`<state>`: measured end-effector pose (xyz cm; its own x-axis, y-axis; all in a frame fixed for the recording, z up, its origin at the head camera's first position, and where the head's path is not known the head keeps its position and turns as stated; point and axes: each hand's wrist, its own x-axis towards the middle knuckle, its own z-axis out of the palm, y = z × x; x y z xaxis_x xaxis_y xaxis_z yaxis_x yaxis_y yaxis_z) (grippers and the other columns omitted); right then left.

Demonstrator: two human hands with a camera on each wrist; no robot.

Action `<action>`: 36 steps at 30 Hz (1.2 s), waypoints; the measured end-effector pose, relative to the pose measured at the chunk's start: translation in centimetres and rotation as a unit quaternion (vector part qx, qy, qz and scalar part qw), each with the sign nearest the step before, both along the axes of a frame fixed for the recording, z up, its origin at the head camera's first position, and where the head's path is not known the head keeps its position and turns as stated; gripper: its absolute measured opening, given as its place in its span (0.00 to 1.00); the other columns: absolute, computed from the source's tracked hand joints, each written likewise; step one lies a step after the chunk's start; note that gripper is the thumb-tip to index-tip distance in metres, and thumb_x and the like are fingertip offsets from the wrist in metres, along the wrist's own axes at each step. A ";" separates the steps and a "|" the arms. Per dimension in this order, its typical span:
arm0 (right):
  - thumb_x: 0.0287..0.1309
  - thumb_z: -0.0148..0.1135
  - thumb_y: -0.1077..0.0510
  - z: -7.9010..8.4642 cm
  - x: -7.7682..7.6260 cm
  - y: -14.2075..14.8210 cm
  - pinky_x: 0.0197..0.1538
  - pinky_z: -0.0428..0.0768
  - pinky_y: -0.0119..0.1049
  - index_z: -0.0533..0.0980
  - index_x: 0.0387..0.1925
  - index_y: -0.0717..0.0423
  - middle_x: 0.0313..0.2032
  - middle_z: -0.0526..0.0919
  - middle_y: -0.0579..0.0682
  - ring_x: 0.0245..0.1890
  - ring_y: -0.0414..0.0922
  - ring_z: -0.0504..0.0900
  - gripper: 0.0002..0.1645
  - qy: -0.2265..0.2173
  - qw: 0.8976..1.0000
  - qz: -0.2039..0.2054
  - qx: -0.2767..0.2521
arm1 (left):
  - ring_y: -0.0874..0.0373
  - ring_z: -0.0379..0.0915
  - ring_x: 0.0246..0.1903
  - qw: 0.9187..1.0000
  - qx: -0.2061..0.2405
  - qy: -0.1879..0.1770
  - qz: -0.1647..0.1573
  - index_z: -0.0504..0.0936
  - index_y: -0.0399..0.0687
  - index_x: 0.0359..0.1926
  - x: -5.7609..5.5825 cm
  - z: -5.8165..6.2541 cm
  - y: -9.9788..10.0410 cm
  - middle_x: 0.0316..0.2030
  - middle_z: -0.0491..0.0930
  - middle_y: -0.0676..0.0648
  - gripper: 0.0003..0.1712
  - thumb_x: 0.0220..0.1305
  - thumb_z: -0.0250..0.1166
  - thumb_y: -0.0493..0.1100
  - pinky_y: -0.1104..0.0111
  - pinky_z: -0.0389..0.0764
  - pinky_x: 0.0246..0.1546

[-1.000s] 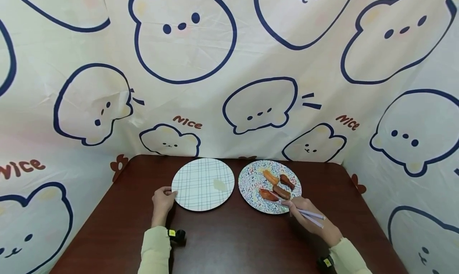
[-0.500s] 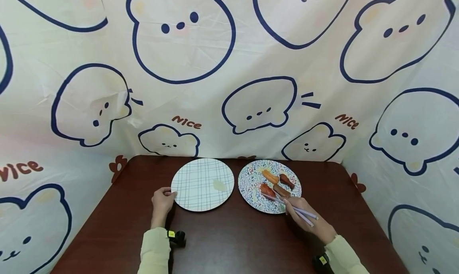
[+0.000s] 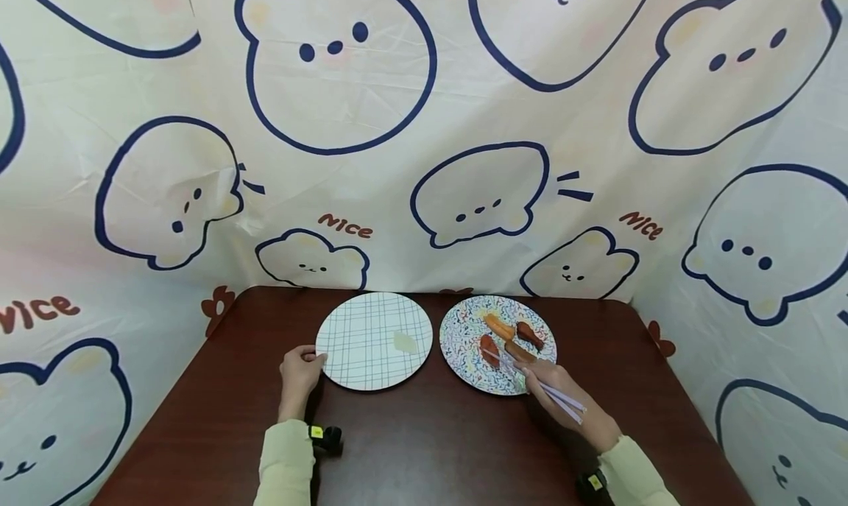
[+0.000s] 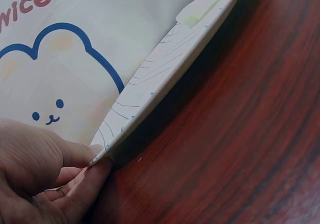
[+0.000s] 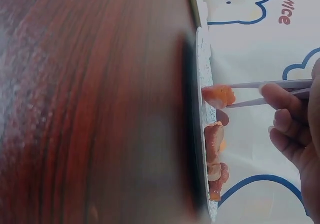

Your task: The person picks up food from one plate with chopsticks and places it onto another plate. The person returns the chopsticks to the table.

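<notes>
The right hand (image 3: 571, 389) pinches chopsticks (image 5: 247, 85); red food (image 3: 489, 351) lies past its fingers. The left hand (image 3: 300, 377) pinches a checked plate (image 3: 364, 344).

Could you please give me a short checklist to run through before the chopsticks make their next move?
1. Left grip on the rim of the grid plate: ok, thumb and fingers pinch it.
2. Right grip on both chopsticks: ok.
3. Tips on either side of the reddish-orange piece: ok in the right wrist view; how firmly they press, cannot tell.
4. Piece lifted off the speckled plate: cannot tell.
5. Brown sausage clear of the chopsticks: cannot tell; they pass close by it in the head view.
6. Space on the grid plate: ok, most of it is bare beside a pale patch.
</notes>
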<state>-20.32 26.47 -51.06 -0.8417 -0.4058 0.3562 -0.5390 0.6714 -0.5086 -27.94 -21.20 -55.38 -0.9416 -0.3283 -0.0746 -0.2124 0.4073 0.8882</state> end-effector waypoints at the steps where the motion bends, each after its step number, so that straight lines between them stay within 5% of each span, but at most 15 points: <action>1: 0.72 0.55 0.64 0.0 0.0 0.0 0.41 0.83 0.34 0.82 0.54 0.65 0.39 0.88 0.53 0.37 0.37 0.80 0.15 0.000 1.000 0.001 0.004 | 0.37 0.71 0.49 1.000 0.002 0.001 -0.002 0.76 0.27 0.60 0.0 0.0 0.0 0.47 0.76 0.31 0.22 0.70 0.62 0.39 0.52 0.78 0.42; 9: 0.76 0.52 0.60 -0.3 0.0 -0.3 0.51 0.83 0.41 0.81 0.58 0.62 0.52 0.86 0.55 0.46 0.42 0.83 0.18 -0.020 0.999 0.015 0.032 | 0.36 0.70 0.50 1.000 0.005 -0.005 -0.009 0.75 0.27 0.61 0.1 -0.2 -0.2 0.48 0.76 0.31 0.23 0.72 0.61 0.39 0.50 0.77 0.44; 16: 0.76 0.52 0.59 -1.0 -0.6 -0.8 0.43 0.79 0.33 0.83 0.45 0.61 0.35 0.84 0.50 0.36 0.36 0.77 0.14 -0.054 0.998 0.027 0.031 | 0.37 0.71 0.49 1.000 0.001 0.000 -0.006 0.76 0.27 0.59 0.1 -0.2 -0.3 0.46 0.76 0.31 0.22 0.71 0.62 0.39 0.50 0.77 0.44; 20: 0.77 0.51 0.59 -1.2 -0.5 -1.1 0.47 0.83 0.39 0.82 0.50 0.65 0.39 0.86 0.52 0.40 0.39 0.81 0.16 -0.048 0.997 0.032 0.058 | 0.37 0.73 0.47 1.000 -0.003 0.004 -0.006 0.77 0.27 0.58 0.1 -0.1 -0.2 0.45 0.77 0.31 0.21 0.71 0.62 0.39 0.52 0.77 0.41; 23: 0.75 0.53 0.60 -1.0 -0.2 -1.4 0.54 0.83 0.48 0.78 0.61 0.65 0.52 0.86 0.56 0.50 0.44 0.83 0.20 -0.041 0.995 0.018 0.088 | 0.38 0.73 0.46 1.000 -0.001 0.004 -0.008 0.77 0.26 0.58 0.2 -0.1 0.0 0.45 0.77 0.32 0.21 0.71 0.62 0.39 0.53 0.78 0.40; 26: 0.76 0.51 0.60 -0.6 -0.3 -1.6 0.55 0.82 0.51 0.78 0.61 0.66 0.49 0.87 0.55 0.51 0.47 0.84 0.21 -0.035 0.995 0.019 0.097 | 0.38 0.73 0.46 1.000 0.000 0.001 -0.007 0.77 0.27 0.58 0.3 -0.1 -0.1 0.44 0.77 0.32 0.22 0.70 0.63 0.39 0.53 0.77 0.41; 36: 0.80 0.47 0.52 -0.5 -1.5 -2.1 0.62 0.76 0.58 0.78 0.62 0.64 0.59 0.83 0.57 0.60 0.53 0.80 0.24 -0.081 0.996 0.011 0.028 | 0.36 0.70 0.51 1.000 0.004 0.001 -0.004 0.76 0.27 0.59 0.0 -0.1 -0.2 0.46 0.76 0.31 0.22 0.71 0.62 0.39 0.49 0.77 0.44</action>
